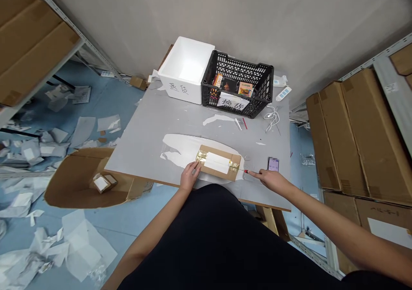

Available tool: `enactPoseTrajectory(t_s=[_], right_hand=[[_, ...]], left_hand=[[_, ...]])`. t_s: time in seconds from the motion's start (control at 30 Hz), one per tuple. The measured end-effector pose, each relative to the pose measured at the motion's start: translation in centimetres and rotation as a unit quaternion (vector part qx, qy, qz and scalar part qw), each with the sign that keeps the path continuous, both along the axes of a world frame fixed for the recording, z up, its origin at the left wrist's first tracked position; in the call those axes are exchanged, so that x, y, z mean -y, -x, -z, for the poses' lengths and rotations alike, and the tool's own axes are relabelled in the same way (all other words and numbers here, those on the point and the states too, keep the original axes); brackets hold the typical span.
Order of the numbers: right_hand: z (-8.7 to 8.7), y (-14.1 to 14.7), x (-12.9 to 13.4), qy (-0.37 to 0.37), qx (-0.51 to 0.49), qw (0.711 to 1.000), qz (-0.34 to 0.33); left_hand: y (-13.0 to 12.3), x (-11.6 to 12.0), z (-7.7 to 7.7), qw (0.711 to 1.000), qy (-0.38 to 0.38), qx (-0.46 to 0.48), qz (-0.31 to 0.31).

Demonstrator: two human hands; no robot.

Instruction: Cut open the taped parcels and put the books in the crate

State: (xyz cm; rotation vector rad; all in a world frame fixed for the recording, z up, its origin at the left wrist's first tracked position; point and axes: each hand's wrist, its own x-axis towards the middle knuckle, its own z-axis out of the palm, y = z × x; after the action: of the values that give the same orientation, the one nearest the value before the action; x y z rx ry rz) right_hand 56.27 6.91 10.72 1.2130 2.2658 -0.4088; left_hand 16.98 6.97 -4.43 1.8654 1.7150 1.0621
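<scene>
Our left hand (pixel 190 175) and our right hand (pixel 268 180) stand well apart, one on each side of the parcel. The left rests with its fingers on the near edge of a flat brown cardboard parcel (pixel 219 163), which is banded with shiny gold-toned tape and carries a white label. The right pinches a slim red-tipped tool (pixel 246 171), and its thin shaft seems to reach the taped edge of the parcel. The parcel lies near the front of a grey board desk (pixel 154 127), on a crumpled white plastic sheet (pixel 178 146). A small smartphone with a lit screen (pixel 273 164) lies just beyond our right hand. Farther back on the desk, a white foam box (pixel 185 67) marked with black handwritten characters stands touching a black plastic crate (pixel 257 77), which holds small printed boxes (pixel 230 85) behind a white paper sign (pixel 233 102). A tangled white cable (pixel 272 117) lies near the crate. Below the desk on our left, white paper scraps (pixel 80 255) litter a blue floor (pixel 106 97), and stacked brown cartons (pixel 357 131) fill the shelves on our right.
</scene>
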Motion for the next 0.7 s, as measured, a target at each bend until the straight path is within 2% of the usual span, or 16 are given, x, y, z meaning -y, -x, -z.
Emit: enactPoseTrajectory(t_s=[0.17,0.33,0.4,0.47,0.53,0.57,0.63,0.7], right_hand=[[-0.2,0.1,1.0,-0.006,-0.002,1.000,0.029],[0.6,-0.5,2.4,-0.016,-0.006,0.999,0.051],[1.2,-1.4,3.6,-0.001,-0.007,0.996,0.086],[2.1,-2.3,5.1,0.011,-0.047,0.986,0.159],[3.1,-2.6,6.5,0.002,-0.136,0.954,0.266],[3.8,-2.4,7.1,-0.006,-0.188,0.927,0.324],[5.2,-1.3,7.8,-0.008,-0.285,0.854,0.436],[6.6,0.7,8.0,0.006,-0.369,0.761,0.533]], left_hand=[[0.0,-0.2,0.2,1.000,-0.003,0.000,0.002],[0.3,-0.3,0.0,1.000,0.000,-0.007,0.009],[0.5,-0.3,-0.1,1.000,0.003,-0.009,0.020],[0.7,-0.3,-0.3,0.999,0.014,-0.013,0.041],[0.9,-0.3,-0.5,0.997,0.037,-0.018,0.066],[1.0,-0.3,-0.6,0.996,0.050,-0.021,0.075],[1.1,-0.5,-1.0,0.993,0.074,-0.031,0.091],[1.2,-1.0,-1.6,0.990,0.085,-0.046,0.103]])
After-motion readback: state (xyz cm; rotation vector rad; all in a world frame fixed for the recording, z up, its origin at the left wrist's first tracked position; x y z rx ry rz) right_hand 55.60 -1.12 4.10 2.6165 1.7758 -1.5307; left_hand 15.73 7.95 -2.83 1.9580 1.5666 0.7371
